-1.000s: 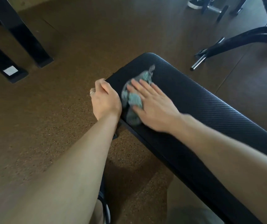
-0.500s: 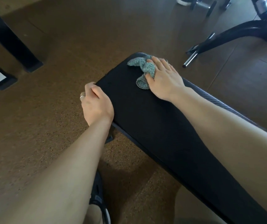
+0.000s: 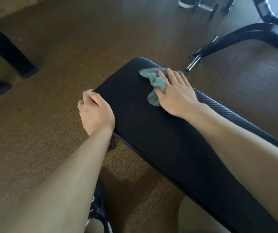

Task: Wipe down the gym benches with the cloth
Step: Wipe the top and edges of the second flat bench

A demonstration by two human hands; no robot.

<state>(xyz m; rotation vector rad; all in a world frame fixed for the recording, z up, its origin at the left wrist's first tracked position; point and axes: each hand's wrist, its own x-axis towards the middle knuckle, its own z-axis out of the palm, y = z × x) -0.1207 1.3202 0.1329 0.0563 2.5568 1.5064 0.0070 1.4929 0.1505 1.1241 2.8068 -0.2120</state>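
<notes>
Cloth [image 3: 156,81] partly hidden under right hand [image 3: 177,96] (bench [image 3: 151,140] cut off btm-right).

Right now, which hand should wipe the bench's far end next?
Right. The right hand lies flat on the cloth near that end; the left hand grips the bench edge, steadying it.

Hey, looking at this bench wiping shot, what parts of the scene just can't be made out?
Head view only:
- Bench: its near end runs off the bottom right edge; legs hidden under the pad.
- Cloth: partly covered by the right hand.
- Left hand: fingers curl over the bench edge, fingertips hidden.
- Dumbbell and shoe: cut off by the top edge.
</notes>
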